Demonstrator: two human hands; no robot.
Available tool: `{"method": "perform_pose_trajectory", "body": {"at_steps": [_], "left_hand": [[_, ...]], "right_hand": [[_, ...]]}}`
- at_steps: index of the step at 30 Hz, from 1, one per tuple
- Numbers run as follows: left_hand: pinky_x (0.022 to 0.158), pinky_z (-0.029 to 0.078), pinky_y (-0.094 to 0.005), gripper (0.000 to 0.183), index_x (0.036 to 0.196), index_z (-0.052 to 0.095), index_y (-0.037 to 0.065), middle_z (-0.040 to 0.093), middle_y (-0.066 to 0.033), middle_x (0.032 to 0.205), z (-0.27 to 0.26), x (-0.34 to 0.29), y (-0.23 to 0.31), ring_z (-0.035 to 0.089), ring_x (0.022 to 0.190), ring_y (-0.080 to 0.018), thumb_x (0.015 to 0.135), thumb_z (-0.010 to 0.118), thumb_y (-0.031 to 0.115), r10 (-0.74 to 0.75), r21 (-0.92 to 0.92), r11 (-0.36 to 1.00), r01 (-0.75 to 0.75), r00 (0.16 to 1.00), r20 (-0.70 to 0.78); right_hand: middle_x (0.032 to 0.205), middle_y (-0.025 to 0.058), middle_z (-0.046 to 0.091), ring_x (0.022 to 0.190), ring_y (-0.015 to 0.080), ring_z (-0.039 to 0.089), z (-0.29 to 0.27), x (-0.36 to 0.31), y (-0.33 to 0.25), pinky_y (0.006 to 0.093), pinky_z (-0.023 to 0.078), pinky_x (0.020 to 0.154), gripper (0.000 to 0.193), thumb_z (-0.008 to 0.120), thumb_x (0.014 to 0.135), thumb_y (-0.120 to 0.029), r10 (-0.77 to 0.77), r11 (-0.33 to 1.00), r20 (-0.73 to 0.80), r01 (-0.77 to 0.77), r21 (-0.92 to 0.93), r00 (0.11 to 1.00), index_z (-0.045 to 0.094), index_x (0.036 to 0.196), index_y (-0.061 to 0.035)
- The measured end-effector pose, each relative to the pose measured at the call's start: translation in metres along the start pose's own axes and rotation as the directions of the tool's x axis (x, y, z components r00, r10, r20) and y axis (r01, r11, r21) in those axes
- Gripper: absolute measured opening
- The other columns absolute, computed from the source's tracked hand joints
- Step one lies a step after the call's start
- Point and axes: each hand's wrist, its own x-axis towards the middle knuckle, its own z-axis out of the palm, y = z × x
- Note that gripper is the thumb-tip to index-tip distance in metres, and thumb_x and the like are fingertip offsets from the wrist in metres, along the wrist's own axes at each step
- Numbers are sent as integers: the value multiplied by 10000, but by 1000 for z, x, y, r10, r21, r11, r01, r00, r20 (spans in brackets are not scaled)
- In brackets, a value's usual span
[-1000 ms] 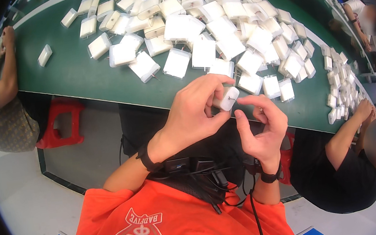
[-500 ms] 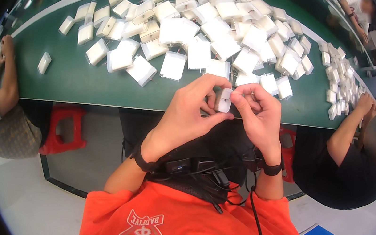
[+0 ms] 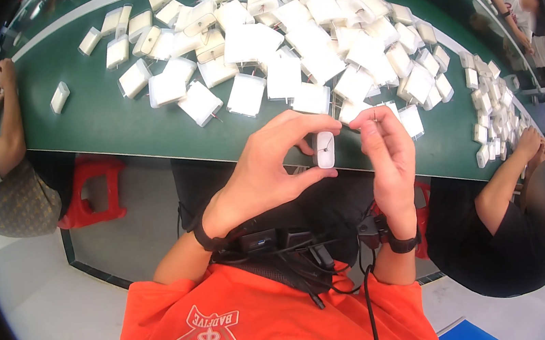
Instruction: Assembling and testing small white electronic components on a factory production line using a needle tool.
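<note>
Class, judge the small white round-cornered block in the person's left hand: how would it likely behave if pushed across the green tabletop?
The small white round-cornered block is probably stiff: it shows no bend in the left hand. Its long, flat-looking sides suggest sliding rather than rolling. Stood on a narrow side, it might tip.

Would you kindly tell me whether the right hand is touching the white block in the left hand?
Apart: the head view shows green tabletop between the right hand and the white block, which the left hand holds.
</note>
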Motion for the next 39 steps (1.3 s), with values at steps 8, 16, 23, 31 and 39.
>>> {"method": "perform_pose_trajectory", "body": {"at_steps": [8,16,23,31,39], "left_hand": [[826,594,-295,607,1276,782,78,745,-68,1196,-1,0,-1,726,906,-158,714,1014,78,14,62,998,-14,1000,2],[849,615,-293,593,1261,788,71,753,-75,1189,1,1,-2,747,934,-170,712,1013,67,-23,41,999,22,1000,14],[856,642,-308,581,1272,796,72,763,-79,1200,0,1,-3,754,1001,-184,729,999,47,-8,49,999,7,1000,23],[854,651,-307,567,1270,803,72,769,-80,1192,-1,2,0,753,1014,-186,735,988,35,-23,47,999,22,999,32],[848,652,-306,575,1271,805,77,770,-81,1190,-1,2,-2,759,999,-186,728,987,30,-25,49,999,23,999,34]], "right_hand": [[938,22,607,877,98,533,-2,4,-5,247,442,802,155,682,1103,-83,-351,931,-12,347,-114,936,720,1076,65],[943,125,788,772,148,719,-2,-5,-4,275,548,715,79,770,1028,-19,-302,945,-143,276,-173,943,781,1044,58],[936,124,791,782,160,752,-3,-3,-1,278,568,718,78,746,1043,-15,-344,923,-106,316,-219,933,769,1045,60],[924,109,783,767,159,737,-4,-1,1,278,551,711,82,726,1056,-21,-360,906,-60,334,-259,931,754,1030,52],[921,109,782,766,158,733,-4,-1,2,275,549,714,71,727,1053,-13,-361,901,-48,335,-274,931,749,1033,52]]}}
